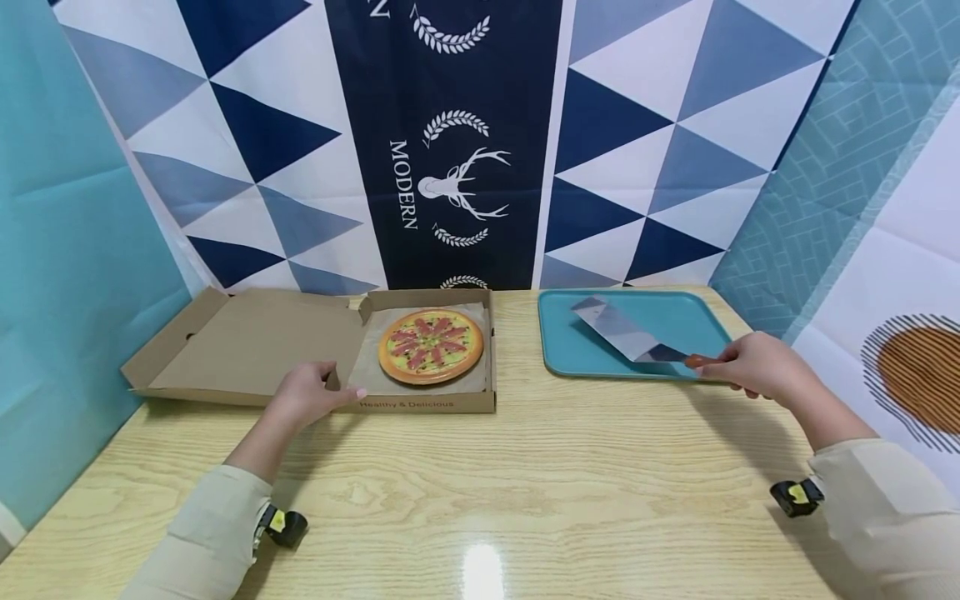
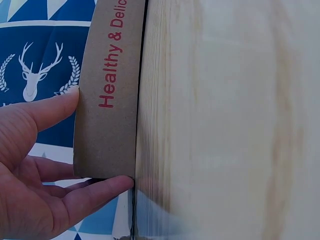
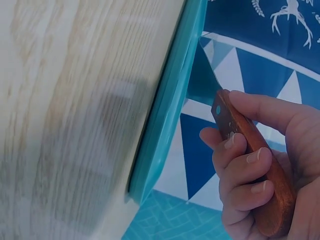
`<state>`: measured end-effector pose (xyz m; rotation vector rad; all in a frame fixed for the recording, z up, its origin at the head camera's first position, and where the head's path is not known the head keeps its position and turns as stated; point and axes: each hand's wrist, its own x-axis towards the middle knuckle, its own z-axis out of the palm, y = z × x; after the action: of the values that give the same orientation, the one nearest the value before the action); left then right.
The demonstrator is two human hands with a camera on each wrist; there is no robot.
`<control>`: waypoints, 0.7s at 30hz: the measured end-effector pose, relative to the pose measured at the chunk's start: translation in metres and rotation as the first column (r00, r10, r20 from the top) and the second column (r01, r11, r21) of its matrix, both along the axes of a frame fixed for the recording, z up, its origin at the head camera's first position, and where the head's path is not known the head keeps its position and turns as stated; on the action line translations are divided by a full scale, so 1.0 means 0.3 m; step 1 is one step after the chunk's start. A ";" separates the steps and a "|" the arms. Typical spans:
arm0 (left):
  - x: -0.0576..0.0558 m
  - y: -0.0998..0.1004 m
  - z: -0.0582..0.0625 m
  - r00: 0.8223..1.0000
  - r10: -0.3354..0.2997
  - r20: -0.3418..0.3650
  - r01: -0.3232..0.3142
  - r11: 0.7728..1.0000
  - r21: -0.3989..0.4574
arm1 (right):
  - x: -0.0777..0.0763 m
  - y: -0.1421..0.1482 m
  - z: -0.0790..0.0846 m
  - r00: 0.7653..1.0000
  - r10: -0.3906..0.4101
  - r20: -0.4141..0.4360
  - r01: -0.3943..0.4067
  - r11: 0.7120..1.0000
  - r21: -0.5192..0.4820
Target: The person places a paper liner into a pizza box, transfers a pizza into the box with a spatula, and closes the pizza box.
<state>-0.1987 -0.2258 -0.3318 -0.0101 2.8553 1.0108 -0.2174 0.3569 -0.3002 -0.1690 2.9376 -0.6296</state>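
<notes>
A cardboard pizza box (image 1: 420, 403) lies open on the table, its lid (image 1: 247, 342) folded out to the left. Inside, on a paper sheet, sits a round pizza (image 1: 431, 346) with strips of red topping. My left hand (image 1: 311, 396) holds the box's front left corner; in the left wrist view the thumb meets the wall's edge and the fingers reach round the corner. With my right hand (image 1: 765, 367) I grip the wooden handle (image 3: 267, 190) of a spatula. Its wide flat metal blade (image 1: 617, 329) slants over a turquoise tray (image 1: 558, 358).
The tray stands to the right of the box, with a strip of wooden table (image 1: 517, 358) between them. A patterned cloth backdrop (image 1: 450, 83) rises right behind both. Turquoise cloth (image 1: 75, 250) closes off the left side, and another hanging stands at the right.
</notes>
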 end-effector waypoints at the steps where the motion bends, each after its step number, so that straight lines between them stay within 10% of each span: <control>1: 0.000 0.000 0.000 1.000 0.001 0.001 -0.001 1.000 0.003 | -0.001 0.004 0.000 1.000 -0.006 0.003 0.006 1.000 0.002; 21: 0.000 0.004 0.000 1.000 0.010 -0.003 -0.010 1.000 0.008 | -0.010 0.055 -0.018 0.994 -0.104 0.017 0.104 0.994 0.025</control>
<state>-0.1986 -0.2246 -0.3319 -0.0220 2.8571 1.0250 -0.2206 0.3736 -0.3055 -0.0073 2.9504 -0.6058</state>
